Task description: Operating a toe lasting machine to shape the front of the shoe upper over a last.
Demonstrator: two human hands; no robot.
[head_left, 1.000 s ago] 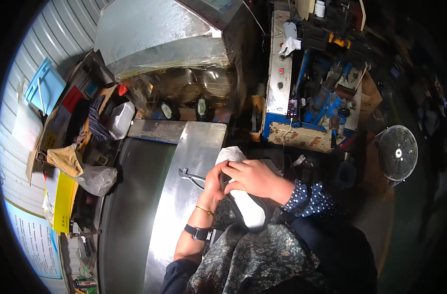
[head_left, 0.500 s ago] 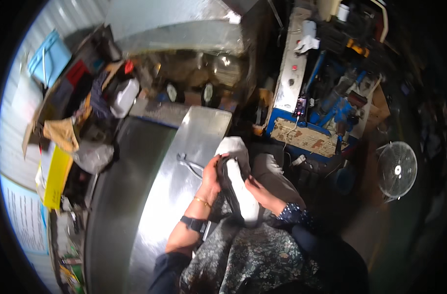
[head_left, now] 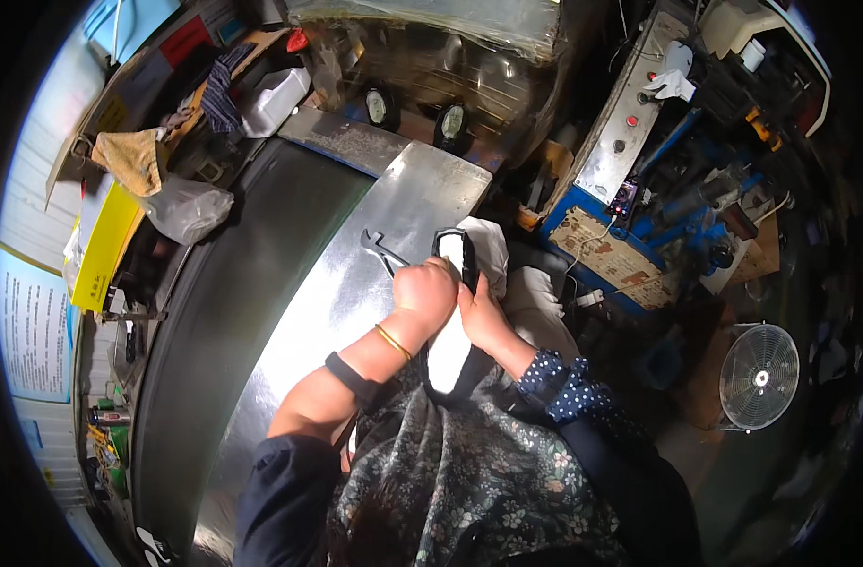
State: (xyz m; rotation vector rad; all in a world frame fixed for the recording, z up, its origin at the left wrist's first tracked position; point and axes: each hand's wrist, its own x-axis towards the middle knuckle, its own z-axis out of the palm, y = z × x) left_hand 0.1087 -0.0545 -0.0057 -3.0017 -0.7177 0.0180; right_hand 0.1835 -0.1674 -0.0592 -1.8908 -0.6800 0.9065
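A black shoe upper (head_left: 467,276) lies over my lap with its white, sole-shaped underside (head_left: 448,364) facing up. Across the middle of that underside, my left hand (head_left: 424,295) is closed in a fist, and whatever its fingers pinch is hidden beneath them. My right hand (head_left: 484,317) grips the right side of the upper, thumb near its edge. On the metal tabletop (head_left: 323,321), just beyond my left hand, rest grey metal pincers (head_left: 382,249), touching neither hand.
A dark conveyor belt (head_left: 252,274) curves along the left. Beyond it are a yellow box (head_left: 105,246), a clear plastic bag (head_left: 190,210) and a tan cloth (head_left: 129,161). Two round gauges face me ahead. A blue machine (head_left: 602,250) stands front right, a fan (head_left: 759,378) farther right.
My left hand has gone from cupping the upper's left side to a fist over its white underside. My right hand has shifted up along the right edge. The view has shifted too.
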